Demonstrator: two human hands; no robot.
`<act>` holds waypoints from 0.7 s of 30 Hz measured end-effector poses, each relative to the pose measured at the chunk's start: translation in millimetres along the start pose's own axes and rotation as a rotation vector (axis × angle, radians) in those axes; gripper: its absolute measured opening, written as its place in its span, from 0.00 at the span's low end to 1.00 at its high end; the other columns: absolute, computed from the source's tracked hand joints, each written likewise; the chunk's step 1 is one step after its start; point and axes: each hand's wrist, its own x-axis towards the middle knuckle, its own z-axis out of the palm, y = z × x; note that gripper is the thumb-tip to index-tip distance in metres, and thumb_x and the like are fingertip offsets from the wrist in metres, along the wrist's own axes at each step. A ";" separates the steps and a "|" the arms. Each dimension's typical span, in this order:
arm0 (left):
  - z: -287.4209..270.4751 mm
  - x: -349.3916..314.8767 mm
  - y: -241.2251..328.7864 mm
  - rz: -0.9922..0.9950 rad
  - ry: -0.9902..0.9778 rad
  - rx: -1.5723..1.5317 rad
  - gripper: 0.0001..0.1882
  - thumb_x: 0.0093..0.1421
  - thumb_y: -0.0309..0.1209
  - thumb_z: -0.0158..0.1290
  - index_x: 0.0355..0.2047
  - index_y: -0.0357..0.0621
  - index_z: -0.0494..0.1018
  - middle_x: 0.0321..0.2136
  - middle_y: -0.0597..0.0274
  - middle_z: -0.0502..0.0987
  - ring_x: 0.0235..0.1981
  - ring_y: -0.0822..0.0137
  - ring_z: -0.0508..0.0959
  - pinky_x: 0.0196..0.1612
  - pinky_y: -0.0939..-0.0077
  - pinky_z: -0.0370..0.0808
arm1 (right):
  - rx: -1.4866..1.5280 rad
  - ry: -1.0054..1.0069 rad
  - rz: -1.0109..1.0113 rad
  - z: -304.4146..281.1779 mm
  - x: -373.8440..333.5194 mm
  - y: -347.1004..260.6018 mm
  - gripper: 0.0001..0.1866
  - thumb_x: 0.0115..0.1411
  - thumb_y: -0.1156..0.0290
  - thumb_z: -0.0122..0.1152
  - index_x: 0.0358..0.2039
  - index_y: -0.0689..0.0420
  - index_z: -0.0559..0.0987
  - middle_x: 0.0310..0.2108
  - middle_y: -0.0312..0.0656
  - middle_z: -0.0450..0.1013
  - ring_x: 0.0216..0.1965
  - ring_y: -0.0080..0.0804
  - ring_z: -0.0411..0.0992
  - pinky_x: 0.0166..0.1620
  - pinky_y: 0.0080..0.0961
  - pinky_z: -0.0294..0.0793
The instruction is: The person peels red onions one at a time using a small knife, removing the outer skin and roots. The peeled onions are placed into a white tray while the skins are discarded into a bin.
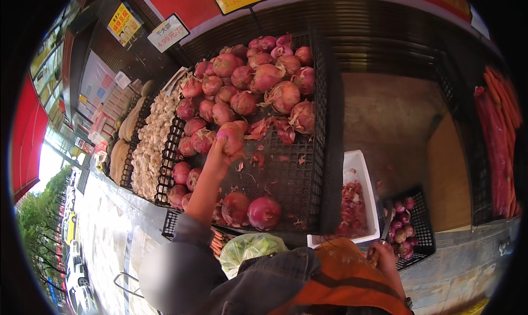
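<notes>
My left hand (219,159) reaches into a black plastic crate (269,169) and is closed on a red onion (231,138). More red onions (266,77) are piled in the far and left parts of this crate. Two large ones, one of them a round purple onion (264,213), lie near its front edge. Loose papery skins (257,160) are scattered over the mesh bottom. Low at the right, my right hand (386,258) is beside my orange apron (344,271), its fingers curled around something brownish that I cannot make out.
Left of the onions lies a pile of garlic bulbs (149,144). A white foam box (369,205) holds onion skins, beside a small black crate (424,243) of red onions. Carrots (505,100) stand far right. A plastic bag of greens (250,250) is close to my body.
</notes>
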 end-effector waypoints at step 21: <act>268.0 -169.1 -114.8 -0.019 -0.550 0.458 0.41 0.51 0.26 0.59 0.62 0.35 0.50 0.55 0.47 0.63 0.53 0.57 0.71 0.52 0.67 0.70 | 0.144 -0.150 -0.496 67.2 -0.7 -124.0 0.38 0.49 0.79 0.60 0.61 0.64 0.58 0.48 0.43 0.67 0.43 0.26 0.70 0.42 0.21 0.72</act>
